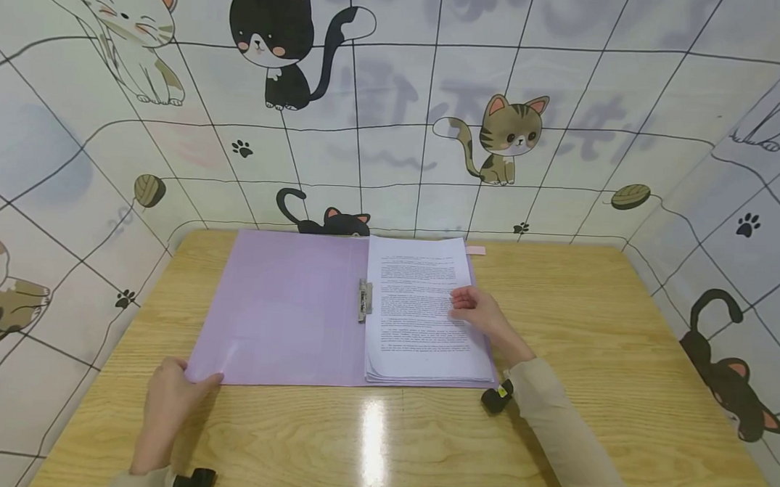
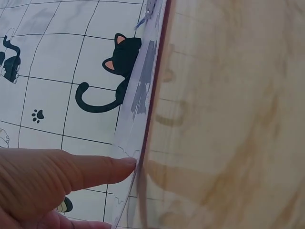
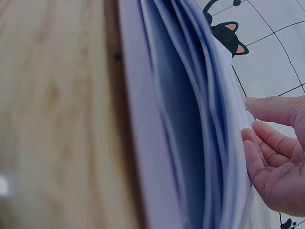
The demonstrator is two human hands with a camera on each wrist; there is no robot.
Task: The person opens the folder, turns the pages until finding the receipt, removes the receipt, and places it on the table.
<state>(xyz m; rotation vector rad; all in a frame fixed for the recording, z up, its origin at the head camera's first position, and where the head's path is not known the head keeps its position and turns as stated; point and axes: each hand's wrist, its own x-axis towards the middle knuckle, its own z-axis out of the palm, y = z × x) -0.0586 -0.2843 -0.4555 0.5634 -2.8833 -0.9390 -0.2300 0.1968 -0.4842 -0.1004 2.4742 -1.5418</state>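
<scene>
A light purple folder (image 1: 283, 304) lies spread on the table, with a metal clip (image 1: 364, 300) near its middle. A stack of printed white sheets (image 1: 420, 303) covers its right half. At the folder's near left corner is my left hand (image 1: 172, 401); the straight thumb (image 2: 107, 168) touches the near edge. My right hand (image 1: 483, 313) is at the right side of the sheets, its fingers loosely bent over the printed page. In the right wrist view, the fingertips (image 3: 248, 136) are right at the paper, and the sheets' near edges (image 3: 209, 114) fan apart.
The wooden table (image 1: 576, 331) runs up to a cat-patterned backdrop (image 1: 410, 92) behind and at both sides. A small pink tab (image 1: 476, 251) sticks out at the folder's far right. Black wrist devices (image 1: 497, 397) are worn at both sleeves.
</scene>
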